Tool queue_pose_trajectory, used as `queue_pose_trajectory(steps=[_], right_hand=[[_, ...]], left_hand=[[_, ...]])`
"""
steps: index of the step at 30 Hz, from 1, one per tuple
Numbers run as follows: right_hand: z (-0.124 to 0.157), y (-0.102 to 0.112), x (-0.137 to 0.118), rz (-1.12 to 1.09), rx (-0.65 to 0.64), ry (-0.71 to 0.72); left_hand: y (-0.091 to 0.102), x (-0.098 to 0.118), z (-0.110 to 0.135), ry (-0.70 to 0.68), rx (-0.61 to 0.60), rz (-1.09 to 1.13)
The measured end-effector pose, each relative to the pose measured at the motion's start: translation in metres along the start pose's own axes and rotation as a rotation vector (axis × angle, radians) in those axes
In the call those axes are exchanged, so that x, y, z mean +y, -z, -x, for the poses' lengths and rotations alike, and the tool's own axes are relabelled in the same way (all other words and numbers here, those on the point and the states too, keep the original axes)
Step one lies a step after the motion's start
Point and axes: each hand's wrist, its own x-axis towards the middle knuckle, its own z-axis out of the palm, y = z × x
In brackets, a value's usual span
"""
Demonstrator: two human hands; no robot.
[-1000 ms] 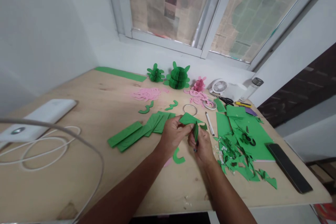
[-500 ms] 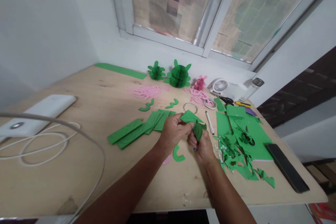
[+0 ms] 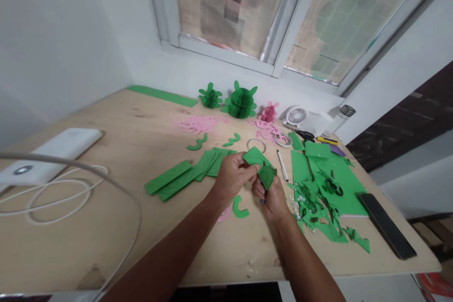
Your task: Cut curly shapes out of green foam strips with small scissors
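My left hand [image 3: 233, 173] pinches a folded piece of green paper [image 3: 255, 155] between thumb and fingers. Close against it on the right, my right hand [image 3: 272, 197] is closed around what looks like scissors, mostly hidden by the fingers and paper. Only a small dark end shows below the fist. A curved flap of the green paper bends down over the right hand. Under the hands lie a green C-shaped cutout [image 3: 240, 207] and a partly covered pink piece [image 3: 224, 215]. Left of them are several green paper strips [image 3: 184, 177].
Green scraps [image 3: 314, 207] and sheets lie to the right, beside a black phone [image 3: 387, 226]. A white pen [image 3: 282, 165], tape roll [image 3: 282, 140] and black-handled scissors [image 3: 305, 135] lie beyond. Paper figures [image 3: 241, 101] stand at the wall. A cable [image 3: 122, 188] crosses the left side.
The curved green flap over my right hand has turned and now shows more of its face. Both hands have shifted only slightly.
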Motion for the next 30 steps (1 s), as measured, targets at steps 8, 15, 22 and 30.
queue_pose_trajectory(steps=[8,15,22,30], right_hand=[[0.0017,-0.0055,-0.0056,0.008,0.022,-0.02],[0.002,-0.0075,-0.0056,-0.014,0.029,-0.04],[0.0027,-0.0078,-0.0051,-0.006,0.035,-0.037],[0.0026,-0.0065,-0.0057,0.034,0.048,-0.055]], left_hand=[[0.0015,-0.004,-0.0015,0.014,-0.007,0.035],[0.0017,-0.0043,-0.0021,0.013,-0.021,0.036],[0.0017,-0.0039,-0.0027,0.021,-0.028,0.056],[0.0008,-0.0014,-0.0012,0.035,-0.012,0.126]])
